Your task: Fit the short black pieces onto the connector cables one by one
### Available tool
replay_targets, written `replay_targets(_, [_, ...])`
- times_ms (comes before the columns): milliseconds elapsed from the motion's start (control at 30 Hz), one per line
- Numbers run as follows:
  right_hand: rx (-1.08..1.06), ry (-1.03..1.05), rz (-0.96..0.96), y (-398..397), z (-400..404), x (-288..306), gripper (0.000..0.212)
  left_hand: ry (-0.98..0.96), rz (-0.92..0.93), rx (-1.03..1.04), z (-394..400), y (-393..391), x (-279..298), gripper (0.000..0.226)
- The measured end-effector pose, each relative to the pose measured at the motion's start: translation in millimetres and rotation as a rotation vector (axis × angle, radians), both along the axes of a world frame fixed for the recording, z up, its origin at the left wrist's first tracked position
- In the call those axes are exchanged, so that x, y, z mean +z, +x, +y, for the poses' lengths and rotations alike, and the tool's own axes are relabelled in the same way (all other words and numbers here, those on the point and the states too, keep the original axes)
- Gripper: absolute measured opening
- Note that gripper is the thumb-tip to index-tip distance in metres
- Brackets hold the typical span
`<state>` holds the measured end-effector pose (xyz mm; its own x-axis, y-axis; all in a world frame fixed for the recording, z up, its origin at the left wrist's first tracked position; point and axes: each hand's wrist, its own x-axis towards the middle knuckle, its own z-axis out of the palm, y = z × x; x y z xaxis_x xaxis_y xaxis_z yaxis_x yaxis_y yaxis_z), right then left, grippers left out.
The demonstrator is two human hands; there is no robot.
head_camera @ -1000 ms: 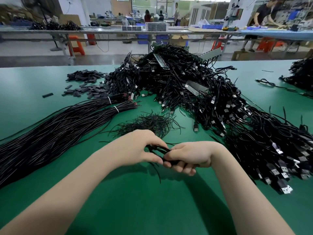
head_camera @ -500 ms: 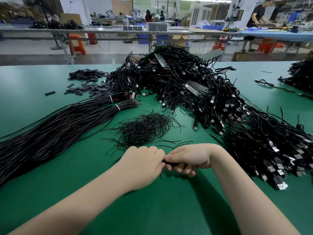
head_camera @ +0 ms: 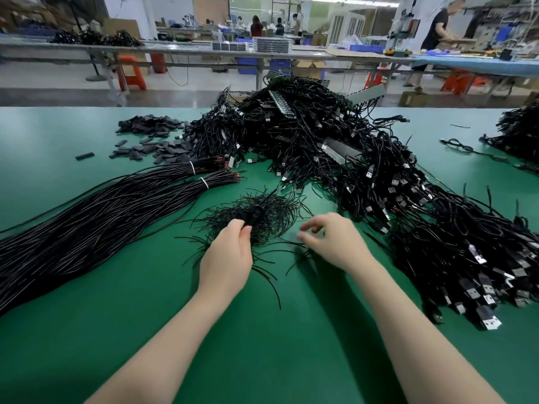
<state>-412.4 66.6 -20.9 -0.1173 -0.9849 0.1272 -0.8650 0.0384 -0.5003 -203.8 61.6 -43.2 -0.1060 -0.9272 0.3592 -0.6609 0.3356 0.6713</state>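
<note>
While the left hand (head_camera: 226, 258) pinches into the thin black ties (head_camera: 256, 218) on the green tabletop (head_camera: 262, 345), the right hand (head_camera: 332, 242) hovers beside it, fingers loose, holding nothing.

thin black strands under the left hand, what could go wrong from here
The left hand pinches into the loose heap of thin black strands, so it may lift a clump rather than one, and strays already lie scattered toward the table's near side. The right hand hovers with nothing in it beside the big cable pile; a sweep could drag plugs into the strands.
</note>
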Motion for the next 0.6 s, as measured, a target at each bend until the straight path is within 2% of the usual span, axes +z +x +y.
replay_targets(33, [0.004, 0.045, 0.062, 0.8, -0.2, -4.6, 0.017, -0.018, -0.020, -0.018, -1.1, 0.1, -1.9, 0.029])
replay_targets(167, [-0.027, 0.048, 0.061, 2.6, -4.0, -9.7, 0.011, -0.058, -0.101, -0.068, -6.8, 3.6, -5.9, 0.033])
replay_targets(367, [0.088, 0.031, 0.259, 5.4, -8.3, -10.6, 0.021, -0.089, -0.127, -0.093, -6.5, 2.6, -7.7, 0.034])
replay_targets(433, [0.089, 0.033, 0.242, 4.6, -8.1, -8.3, 0.019, -0.093, -0.127, -0.097, -6.8, 2.7, -7.9, 0.034])
replay_targets(600, [0.056, 0.006, 0.059, -0.3, -4.5, -1.1, 0.010, -0.087, -0.119, -0.079, -7.0, 3.3, -7.8, 0.035])
